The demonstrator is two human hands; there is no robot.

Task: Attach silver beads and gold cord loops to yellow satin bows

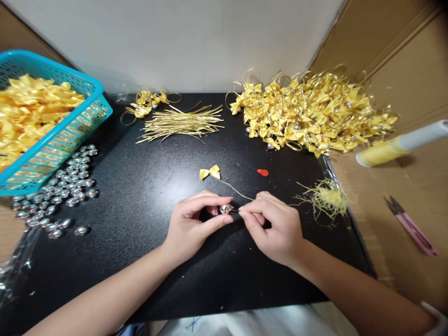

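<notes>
My left hand (191, 224) pinches a small silver bead (225, 209) between thumb and fingers near the middle of the black mat (140, 196). Facing it, my right hand (275, 226) pinches the end of a thin gold cord (235, 189) right at the bead. The cord runs up and left to a small yellow ribbon bow (210, 172) lying on the mat just beyond my hands.
A blue basket (66, 140) of yellow bows sits far left, with loose silver beads (59, 186) beside it. Cut gold cords (180, 123) lie at the back, finished bows (311, 112) in a heap at back right. Cord scraps (327, 198), a thread spool (388, 151) and pink snips (411, 226) lie right.
</notes>
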